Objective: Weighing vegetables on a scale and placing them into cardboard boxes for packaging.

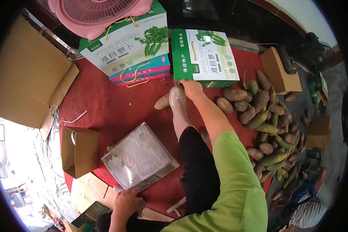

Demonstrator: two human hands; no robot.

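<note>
Here, on a red floor mat [116,104]:
Right hand: the right hand [191,87] reaches forward and grips the lower edge of a green-and-white gift box [203,58] — fingers closed on the cardboard, the box lying tilted at the far side of the mat.
Left hand: the left hand [125,202] rests low in view, fingers curled over the near corner of a flat scale wrapped in clear plastic [138,156]; whether it grips or only touches, cannot tell.
Radishes: a heap of green and brown radishes [268,127] lies just right of the box — 1 stray radish [162,102] sits beside a pale rubber boot [178,102].
Other boxes: 2 stacked gift boxes [131,46] stand left of the held one, under a pink fan [98,13].
Cardboard: an open brown carton [80,150] sits left of the scale.
</note>
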